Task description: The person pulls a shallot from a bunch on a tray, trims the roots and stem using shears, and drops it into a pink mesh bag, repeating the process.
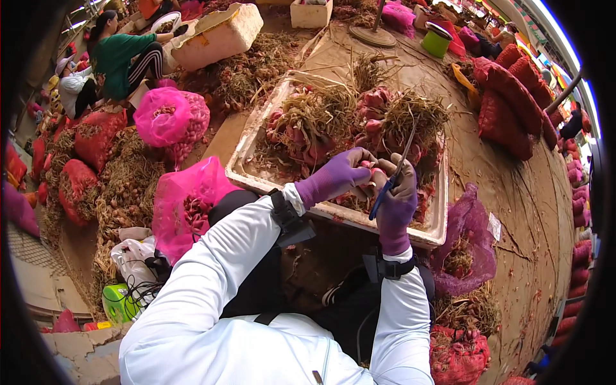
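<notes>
My left hand (337, 174), in a purple glove, pinches a small reddish shallot (367, 165) between thumb and fingers. Close beside it, my right hand (396, 205), gloved the same way, is closed round blue-handled scissors (383, 195) whose long thin blades point up and away. The right fingertips are near the shallot; whether they touch it I cannot tell. Both hands are over the near edge of a white foam box (239, 168). Inside the box lie bunches of shallots (301, 138) with dry, straw-like stalks (417, 119), just beyond my hands.
Pink mesh bags (176, 208) of shallots stand at left, a purple mesh bag (463, 247) at right. Full red sacks (507, 106) lean at far right. A metal pole base (372, 36) stands beyond the box. Other people, one in a green top (122, 61), sit at far left.
</notes>
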### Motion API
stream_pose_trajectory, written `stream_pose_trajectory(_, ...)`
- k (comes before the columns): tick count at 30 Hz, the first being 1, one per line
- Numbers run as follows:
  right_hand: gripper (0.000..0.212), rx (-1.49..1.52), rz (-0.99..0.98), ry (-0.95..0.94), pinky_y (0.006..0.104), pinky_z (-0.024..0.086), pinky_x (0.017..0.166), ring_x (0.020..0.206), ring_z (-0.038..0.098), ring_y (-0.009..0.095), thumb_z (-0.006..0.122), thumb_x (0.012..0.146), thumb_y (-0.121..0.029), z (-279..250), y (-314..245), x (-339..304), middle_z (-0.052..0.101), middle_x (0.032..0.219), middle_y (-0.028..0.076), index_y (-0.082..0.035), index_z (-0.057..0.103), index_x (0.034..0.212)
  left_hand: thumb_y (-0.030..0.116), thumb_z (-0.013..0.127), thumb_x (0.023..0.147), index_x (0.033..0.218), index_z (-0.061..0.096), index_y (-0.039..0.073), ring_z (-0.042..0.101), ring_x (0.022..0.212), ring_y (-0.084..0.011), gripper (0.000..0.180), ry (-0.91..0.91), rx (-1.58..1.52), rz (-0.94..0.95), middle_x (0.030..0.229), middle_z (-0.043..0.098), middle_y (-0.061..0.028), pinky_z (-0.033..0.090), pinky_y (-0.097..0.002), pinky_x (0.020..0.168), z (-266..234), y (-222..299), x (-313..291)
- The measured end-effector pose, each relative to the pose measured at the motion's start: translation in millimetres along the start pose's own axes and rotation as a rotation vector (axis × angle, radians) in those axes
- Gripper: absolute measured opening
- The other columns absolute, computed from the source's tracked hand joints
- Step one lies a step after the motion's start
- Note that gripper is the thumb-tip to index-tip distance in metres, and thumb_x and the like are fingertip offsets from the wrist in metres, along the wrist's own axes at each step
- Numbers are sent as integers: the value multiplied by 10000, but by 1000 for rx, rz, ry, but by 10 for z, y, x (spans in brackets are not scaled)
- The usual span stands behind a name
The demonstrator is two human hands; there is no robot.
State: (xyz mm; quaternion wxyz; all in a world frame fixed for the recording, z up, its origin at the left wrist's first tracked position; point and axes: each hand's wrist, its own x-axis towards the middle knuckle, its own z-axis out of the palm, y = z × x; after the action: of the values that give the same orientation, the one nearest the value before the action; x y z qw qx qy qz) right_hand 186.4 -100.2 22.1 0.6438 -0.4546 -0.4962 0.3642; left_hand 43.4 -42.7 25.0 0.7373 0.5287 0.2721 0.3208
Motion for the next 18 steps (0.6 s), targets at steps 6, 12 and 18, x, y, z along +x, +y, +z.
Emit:
stream_pose_trajectory(6, 434, 216, 87, 41, 229, 532, 739, 885, 617, 119, 615, 893, -9, -37, -42, 37, 623, 1077, 124, 17, 431, 1285, 177, 566, 887, 1164, 455, -12, 639, 864, -177, 353, -36, -108, 1, 1030, 575, -109, 580, -335, 739, 3, -4, 11)
stream_pose_trajectory(12, 431, 143, 87, -14, 231, 547, 739, 820, 644, 132, 613, 891, -9, 14, -22, -8, 622, 1065, 131, 24, 432, 1281, 135, 542, 878, 1149, 461, -9, 641, 884, -183, 318, -50, -104, -68, 1031, 565, -102, 580, -343, 747, -133, -55, 41)
stream_pose_trajectory(18, 407, 238, 185, 61, 215, 525, 684, 792, 636, 113, 619, 897, -44, -64, -13, 78, 640, 1033, 104, 6, 448, 1262, 99, 528, 872, 1148, 478, -7, 645, 924, -202, 300, -59, -248, -46, 1042, 573, -113, 554, -380, 853, -60, -120, 34)
